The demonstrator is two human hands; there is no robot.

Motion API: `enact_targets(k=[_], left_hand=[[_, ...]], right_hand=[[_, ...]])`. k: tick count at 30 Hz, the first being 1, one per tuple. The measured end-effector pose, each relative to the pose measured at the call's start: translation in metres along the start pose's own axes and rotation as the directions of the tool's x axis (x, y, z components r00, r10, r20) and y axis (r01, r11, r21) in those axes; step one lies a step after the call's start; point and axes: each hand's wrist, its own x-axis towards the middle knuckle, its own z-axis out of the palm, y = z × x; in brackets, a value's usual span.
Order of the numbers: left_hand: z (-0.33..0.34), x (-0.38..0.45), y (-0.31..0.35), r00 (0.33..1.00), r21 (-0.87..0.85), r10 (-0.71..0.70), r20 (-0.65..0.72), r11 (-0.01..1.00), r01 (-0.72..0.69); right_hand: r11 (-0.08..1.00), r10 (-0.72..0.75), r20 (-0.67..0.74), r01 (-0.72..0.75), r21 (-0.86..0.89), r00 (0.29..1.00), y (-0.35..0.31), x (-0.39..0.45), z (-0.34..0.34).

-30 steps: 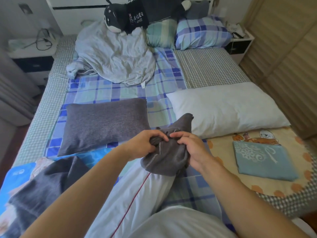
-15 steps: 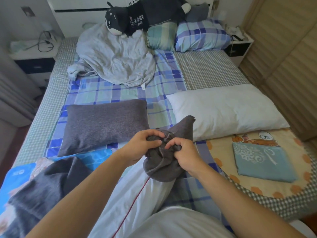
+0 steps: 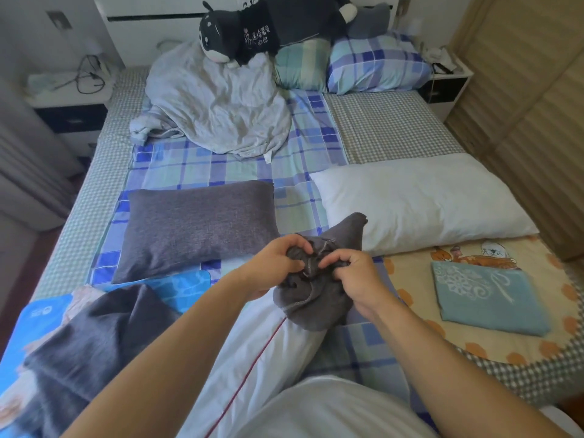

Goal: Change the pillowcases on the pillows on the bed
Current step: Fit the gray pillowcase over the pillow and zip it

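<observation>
Hands: left (image 3: 274,269) and right (image 3: 354,277), fingers curled, gripping bunched grey pillowcase (image 3: 311,303).

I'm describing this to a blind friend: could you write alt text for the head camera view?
Both hands, left hand and right hand, grip a bunched grey pillowcase at the end of a white pillow with a red seam, above a plaid-sheeted bed. Beyond lie a grey-cased pillow and a bare white pillow.

Both hands (image 3: 316,270) bunching grey pillowcase (image 3: 313,305)
</observation>
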Motion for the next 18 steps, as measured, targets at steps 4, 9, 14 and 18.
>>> enact_targets(k=[4,9,14,18], left_hand=[[-0.006,0.000,-0.003,0.995,-0.076,-0.018,0.102,0.997,0.026],[-0.005,-0.002,-0.005,0.939,-0.256,-0.083,0.333,0.951,0.175],[-0.005,-0.005,-0.019,0.995,-0.530,0.018,0.094,0.848,0.035],[-0.010,-0.008,-0.027,0.988,-0.115,0.079,-0.134,0.989,-0.095]], right_hand=[[0.999,0.038,0.013,-0.038,0.019,0.999,-0.003,-0.003,-0.007],[0.994,0.103,0.035,-0.104,0.026,0.994,0.003,-0.006,0.004],[0.996,0.086,0.161,-0.086,-0.010,0.983,-0.006,-0.011,-0.006],[0.931,0.142,0.298,-0.229,0.283,0.944,-0.008,-0.029,0.002]])
